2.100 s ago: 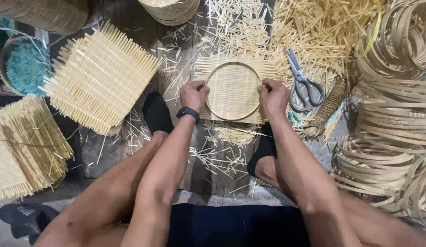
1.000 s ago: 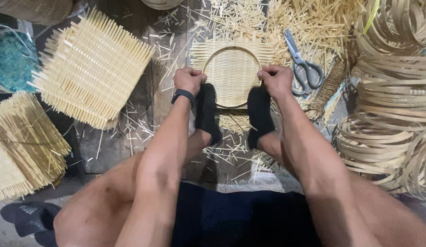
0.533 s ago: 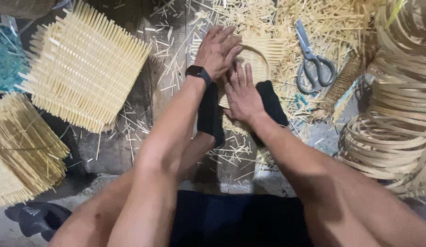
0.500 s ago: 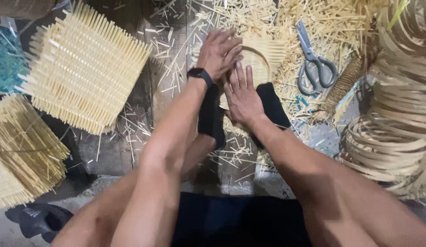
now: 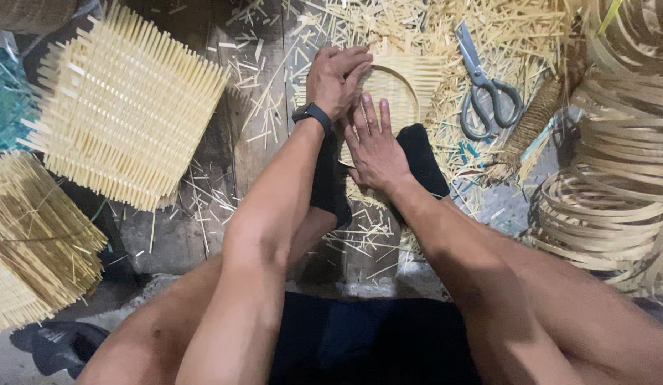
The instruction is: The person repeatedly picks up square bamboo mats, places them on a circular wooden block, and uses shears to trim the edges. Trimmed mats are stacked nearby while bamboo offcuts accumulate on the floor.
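Pressing a woven disc: slip and splinter risk

Head view: left hand and right hand, both spread flat, press the round woven mat on the floor, far centre, between two black-socked feet. Loose splints could shift or prick palms. Count: one pair of scissors right, two square mats left.

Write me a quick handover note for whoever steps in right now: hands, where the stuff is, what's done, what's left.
Left hand: palm down on the round woven mat with its hoop.
Right hand: flat on the mat's near edge, fingers spread.
Both black-socked feet sit at the mat's near side.
Scissors lie right of the mat on cut slivers.
Done: hoop sits on the weave.
Left: square ends protrude past the hoop, untrimmed.
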